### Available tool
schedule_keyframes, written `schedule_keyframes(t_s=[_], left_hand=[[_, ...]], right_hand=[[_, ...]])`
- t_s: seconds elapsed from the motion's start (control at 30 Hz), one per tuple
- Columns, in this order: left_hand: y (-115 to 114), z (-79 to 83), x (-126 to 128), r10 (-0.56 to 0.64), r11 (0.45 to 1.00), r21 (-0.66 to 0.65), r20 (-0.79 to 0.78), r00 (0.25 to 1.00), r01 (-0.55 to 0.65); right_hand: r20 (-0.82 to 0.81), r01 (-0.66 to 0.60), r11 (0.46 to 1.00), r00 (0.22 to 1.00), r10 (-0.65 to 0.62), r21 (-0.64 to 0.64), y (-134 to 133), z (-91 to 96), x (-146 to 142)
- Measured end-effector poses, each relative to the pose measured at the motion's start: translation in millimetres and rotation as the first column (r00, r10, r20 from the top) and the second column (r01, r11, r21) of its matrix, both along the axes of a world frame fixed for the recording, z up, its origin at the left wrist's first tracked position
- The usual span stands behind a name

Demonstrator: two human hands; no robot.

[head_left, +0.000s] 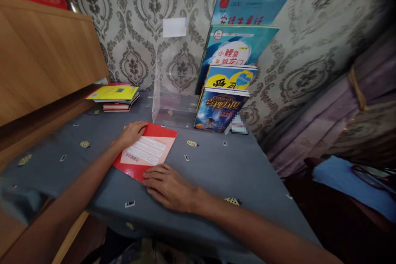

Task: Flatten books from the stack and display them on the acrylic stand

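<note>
- Near the front of the desk [210, 173], toward the left, there's a red book [147, 152] lying flat with the text panel facing up.
- Looks like a thin paperback, so I'd guess it's light and a bit bendy, nothing you'd strain over.
- The cover has a shine to it, so probably kinda slick. Not really fragile, but corners could crease if you pinch too hard.
- Best hold imo: two opposite edges, thumbs under, keeping it level.
- Left hand [133, 133] sits over the far-left edge, right hand [168, 185] over the near-right corner. Fingers are close together on the cover on both sides; can't tell if either one's actually gripping, thumbs underneath don't show.
- Headcount: two hands, one red book, one clear stand [176, 109].
- In the stand's right side I count four covers: two teal books [235, 47], one yellow-and-blue book [229, 77], one dark blue book [216, 111].
- One stack of books [116, 99] back left, yellow on top; several in there, too squished to count.
- One white card [174, 27] up behind the stand's left side.
</note>
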State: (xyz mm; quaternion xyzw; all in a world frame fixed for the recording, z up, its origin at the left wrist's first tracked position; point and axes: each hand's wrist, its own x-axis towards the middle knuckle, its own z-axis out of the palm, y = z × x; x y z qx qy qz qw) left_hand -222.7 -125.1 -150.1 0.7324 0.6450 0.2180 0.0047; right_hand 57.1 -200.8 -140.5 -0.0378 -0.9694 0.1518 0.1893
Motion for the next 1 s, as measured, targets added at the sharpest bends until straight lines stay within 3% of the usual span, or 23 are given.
schedule_keyframes(t_s=[0.23, 0.57, 0.83, 1.0], left_hand=[[2, -3.6, -1, 0.047, 0.999, 0.009, 0.043, 0.998, -0.047], [3, 6.9, 9, 0.068, 0.998, -0.021, 0.2, 0.977, -0.065], [4, 9.8, 7, 0.23, 0.973, -0.052, 0.185, 0.955, -0.224], [3, 16.8, -1, 0.281, 0.959, -0.107, 0.207, 0.937, -0.263]], right_hand=[[-0.065, 0.191, 0.98, 0.979, -0.195, -0.065, 7, -5.5, -2], [-0.057, 0.171, 0.985, 0.983, -0.172, -0.027, 7, -6.7, -3], [-0.054, 0.172, 0.984, 0.983, -0.174, -0.036, 6, -3.1, -3], [-0.047, 0.168, 0.985, 0.984, -0.17, -0.046, 6, -3.6, -3]])
